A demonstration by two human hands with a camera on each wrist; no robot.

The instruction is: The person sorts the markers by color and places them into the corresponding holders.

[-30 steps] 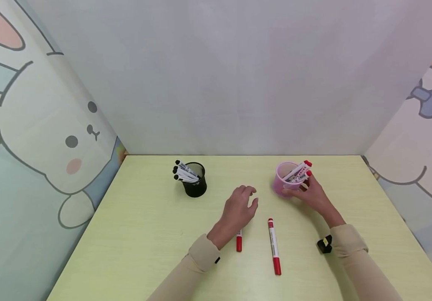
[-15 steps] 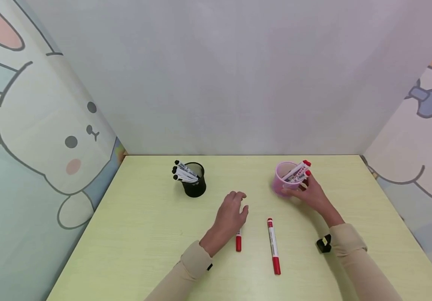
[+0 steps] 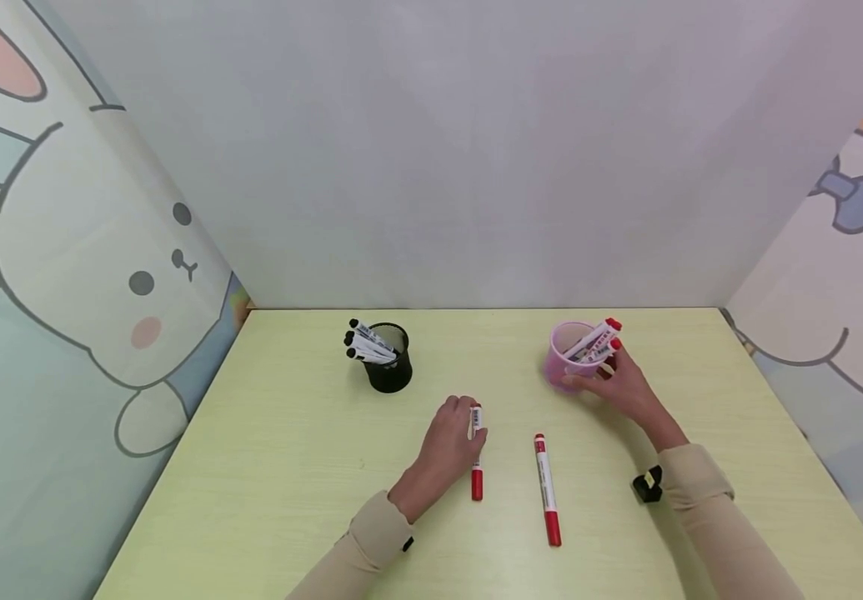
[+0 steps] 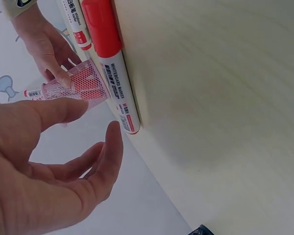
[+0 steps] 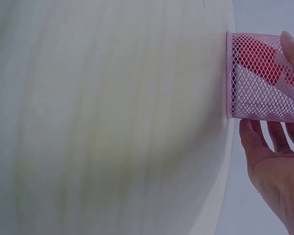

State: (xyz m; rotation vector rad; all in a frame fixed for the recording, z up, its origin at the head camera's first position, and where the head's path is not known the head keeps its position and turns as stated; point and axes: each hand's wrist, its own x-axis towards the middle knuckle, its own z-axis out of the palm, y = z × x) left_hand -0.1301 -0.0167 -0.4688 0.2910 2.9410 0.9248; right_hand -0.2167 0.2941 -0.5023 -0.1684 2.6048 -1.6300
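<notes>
My left hand (image 3: pixel 442 443) is beside a red-capped whiteboard marker (image 3: pixel 477 483) lying on the table. In the left wrist view its thumb and bent fingers (image 4: pixel 115 147) are spread apart near the tip of that marker (image 4: pixel 120 88), with nothing pinched between them. Farther right, my right hand (image 3: pixel 629 392) holds a pink mesh pen cup (image 3: pixel 557 364), which stands upright with several red-capped markers (image 3: pixel 592 342) in it. The right wrist view has the thumb on one side of the cup (image 5: pixel 264 78) and the fingers (image 5: pixel 252 139) on another.
A second red marker (image 3: pixel 547 492) lies on the pale yellow table (image 3: pixel 251 467), right of the first. Back left stands a black mesh pen cup (image 3: pixel 389 379) with several black-capped markers (image 3: pixel 371 346). A plain backdrop (image 3: pixel 431 167) rises behind the table.
My left hand has moved left and toward me, lowering beside the nearer marker and uncovering more of it. The right hand has stayed at the pink pen cup.
</notes>
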